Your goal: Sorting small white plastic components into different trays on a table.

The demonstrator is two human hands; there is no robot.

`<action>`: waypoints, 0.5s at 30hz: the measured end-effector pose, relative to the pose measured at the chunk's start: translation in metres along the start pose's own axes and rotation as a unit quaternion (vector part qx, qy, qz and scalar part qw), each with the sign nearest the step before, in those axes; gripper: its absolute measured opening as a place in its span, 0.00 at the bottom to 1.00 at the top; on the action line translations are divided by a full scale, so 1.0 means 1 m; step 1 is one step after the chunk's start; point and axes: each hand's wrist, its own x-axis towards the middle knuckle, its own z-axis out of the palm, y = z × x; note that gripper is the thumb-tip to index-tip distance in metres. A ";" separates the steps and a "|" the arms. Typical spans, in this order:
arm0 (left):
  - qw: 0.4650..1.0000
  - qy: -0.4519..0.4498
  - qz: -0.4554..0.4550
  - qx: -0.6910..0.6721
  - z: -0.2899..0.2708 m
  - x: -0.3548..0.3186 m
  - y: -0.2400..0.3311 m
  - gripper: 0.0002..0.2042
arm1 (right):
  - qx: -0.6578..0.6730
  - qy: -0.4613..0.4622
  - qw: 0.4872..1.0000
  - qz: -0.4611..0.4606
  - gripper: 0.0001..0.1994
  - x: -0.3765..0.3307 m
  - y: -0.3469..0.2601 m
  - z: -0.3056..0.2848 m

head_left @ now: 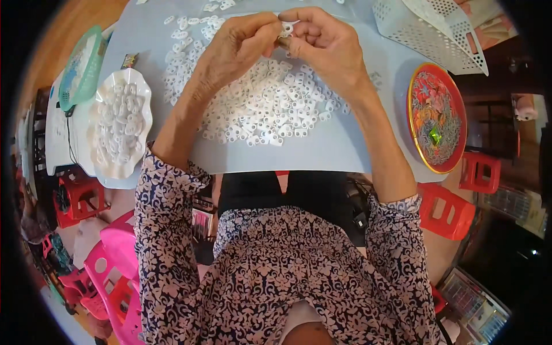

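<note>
Over the far part of the table, my left hand and my right hand come together, both with fingers pinched. A small white plastic piece with a round hole shows at the right fingertips. Beside it a gold-coloured bit shows between the hands, too small to name. What the left fingertips hold is hidden. Below and around my hands spreads a heap of small white two-holed plastic pieces. At right, a red bowl with a gold rim contains many small grey metal pieces and a shiny green item.
A white wavy-edged dish of white pieces stands at left, near a green basket and a small packet. A white perforated basket sits at far right. Red stools and a pink chair stand below the grey table.
</note>
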 end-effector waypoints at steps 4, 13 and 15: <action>1.000 -0.019 0.009 0.007 -0.001 0.001 -0.002 0.14 | -0.019 0.003 1.000 -0.011 0.14 0.000 0.002 -0.001; 0.999 -0.032 -0.015 0.009 -0.001 0.000 -0.005 0.15 | -0.015 0.011 1.000 -0.002 0.13 0.000 0.001 0.001; 0.999 -0.032 -0.022 0.007 0.000 0.001 -0.004 0.15 | -0.042 0.026 0.999 -0.011 0.13 0.000 0.006 0.000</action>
